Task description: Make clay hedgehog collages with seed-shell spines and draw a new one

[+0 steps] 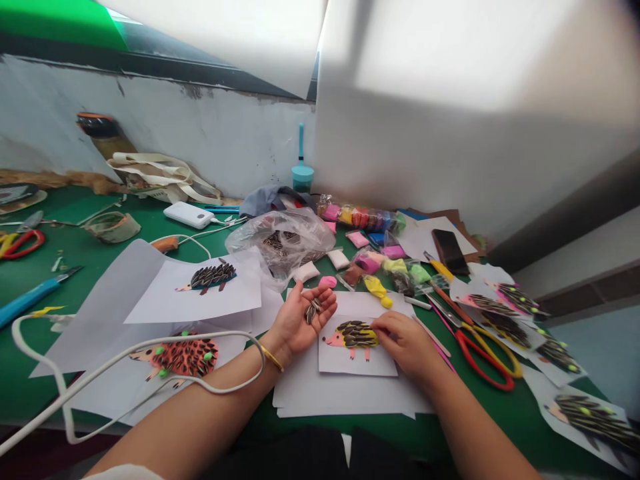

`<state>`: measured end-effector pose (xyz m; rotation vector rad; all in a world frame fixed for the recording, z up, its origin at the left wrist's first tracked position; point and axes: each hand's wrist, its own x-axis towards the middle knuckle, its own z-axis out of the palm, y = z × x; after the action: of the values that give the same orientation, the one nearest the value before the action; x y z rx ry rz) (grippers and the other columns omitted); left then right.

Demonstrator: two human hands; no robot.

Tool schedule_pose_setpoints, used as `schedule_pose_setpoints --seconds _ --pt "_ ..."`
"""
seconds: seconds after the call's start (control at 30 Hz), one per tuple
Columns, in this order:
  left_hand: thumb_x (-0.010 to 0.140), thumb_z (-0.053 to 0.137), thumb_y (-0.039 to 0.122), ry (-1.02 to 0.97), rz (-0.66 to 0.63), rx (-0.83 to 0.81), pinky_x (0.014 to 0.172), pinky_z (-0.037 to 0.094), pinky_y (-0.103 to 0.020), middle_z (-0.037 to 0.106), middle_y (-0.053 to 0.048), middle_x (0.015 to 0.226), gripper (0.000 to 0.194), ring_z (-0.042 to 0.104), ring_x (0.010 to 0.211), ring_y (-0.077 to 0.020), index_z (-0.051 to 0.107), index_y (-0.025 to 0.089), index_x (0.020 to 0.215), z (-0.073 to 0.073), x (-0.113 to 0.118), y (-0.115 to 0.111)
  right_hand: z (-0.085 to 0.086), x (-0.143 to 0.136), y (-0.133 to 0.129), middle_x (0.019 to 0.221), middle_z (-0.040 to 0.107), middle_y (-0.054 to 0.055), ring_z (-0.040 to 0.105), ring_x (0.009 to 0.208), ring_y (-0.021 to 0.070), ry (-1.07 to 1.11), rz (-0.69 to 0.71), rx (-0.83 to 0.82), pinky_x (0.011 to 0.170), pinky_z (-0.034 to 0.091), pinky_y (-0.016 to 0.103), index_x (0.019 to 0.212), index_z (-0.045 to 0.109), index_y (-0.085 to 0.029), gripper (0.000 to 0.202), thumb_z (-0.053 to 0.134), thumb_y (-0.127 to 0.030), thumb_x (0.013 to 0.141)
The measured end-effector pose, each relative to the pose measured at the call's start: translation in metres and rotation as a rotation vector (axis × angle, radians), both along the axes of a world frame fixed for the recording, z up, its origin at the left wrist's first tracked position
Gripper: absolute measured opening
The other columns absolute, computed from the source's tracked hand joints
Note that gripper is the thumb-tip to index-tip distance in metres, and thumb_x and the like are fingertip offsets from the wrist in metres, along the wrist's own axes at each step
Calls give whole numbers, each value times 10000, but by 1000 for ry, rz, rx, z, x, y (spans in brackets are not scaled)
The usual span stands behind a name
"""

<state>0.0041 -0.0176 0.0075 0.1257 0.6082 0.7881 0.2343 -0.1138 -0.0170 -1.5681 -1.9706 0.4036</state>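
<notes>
My left hand (305, 317) is palm up with its fingers loosely curled, cupping a few striped sunflower seeds (313, 311). Just right of it lies a small white card (330, 363) with a hedgehog (356, 335) in pink and yellow clay, its back covered with seeds. My right hand (405, 343) is at the card's right side, thumb and fingertips pinched together at the hedgehog's rear; what they hold, if anything, is too small to make out. White paper sheets (350, 397) lie under the card.
A plastic bag of seeds (280, 243) and clay packets (395, 265) lie behind the hands. Red-handled scissors (483, 360), a phone (450, 251) and finished hedgehog cards (590, 417) are at right. Another hedgehog (213, 275) lies left; a white cable (125, 357) crosses over my left forearm.
</notes>
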Motion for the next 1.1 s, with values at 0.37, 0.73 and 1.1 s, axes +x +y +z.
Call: schedule_pose_setpoints --seconds 0.37,0.73,1.1 --pt "959 378 516 9 -12 -10 810 580 -308 686 -148 876 539 697 817 -185 638 51 1036 0 2 0 -5 -1 1 881 683 51 628 839 201 -116 16 34 765 499 336 915 686 -221 165 536 -158 886" --pt "956 382 519 21 -10 -7 820 576 -310 682 -151 885 546 696 819 -187 635 42 1033 0 2 -1 -3 -3 3 869 685 55 629 821 201 -196 26 34 752 508 333 915 704 -216 190 529 -150 881" --pt "957 389 512 8 -13 4 808 579 -304 682 -141 867 533 696 808 -181 636 45 1029 -1 2 -1 -6 -3 5 852 685 62 631 801 202 -267 50 66 749 509 330 903 727 -213 199 538 -153 888"
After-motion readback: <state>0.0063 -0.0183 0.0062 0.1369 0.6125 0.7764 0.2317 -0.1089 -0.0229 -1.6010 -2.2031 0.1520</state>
